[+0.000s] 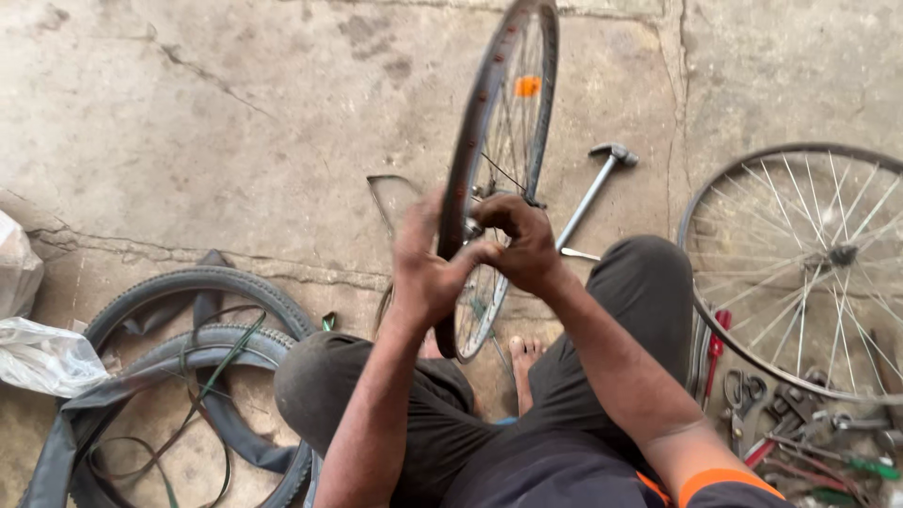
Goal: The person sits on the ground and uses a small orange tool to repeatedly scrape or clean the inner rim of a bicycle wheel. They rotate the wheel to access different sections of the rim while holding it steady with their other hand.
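a bare bicycle wheel (497, 141) stands upright in the middle of the frame, its rim running from the top edge down to between the person's knees, just above a bare foot (523, 356). an orange rectangular reflector (528, 86) sits among the spokes near the top. the left hand (425, 261) is at the left side of the rim, fingers curled, though the hand is blurred and i cannot tell how firmly it grips. the right hand (523, 243) is on the right side near the hub, fingers closed around the middle of the wheel.

at the lower left lie two black tyres (202, 282) with a limp black inner tube (85, 414) draped across them. a crumpled clear plastic bag (42, 357) lies at the left edge, with another pale bag (17, 268) just above it. a hammer (594, 188) with a metal handle lies on the concrete floor (188, 122) right of the wheel. a second spoked wheel (800, 263) lies flat at the right edge, and below it, in the lower right corner, a heap of hand tools (800, 423) with red and green handles.
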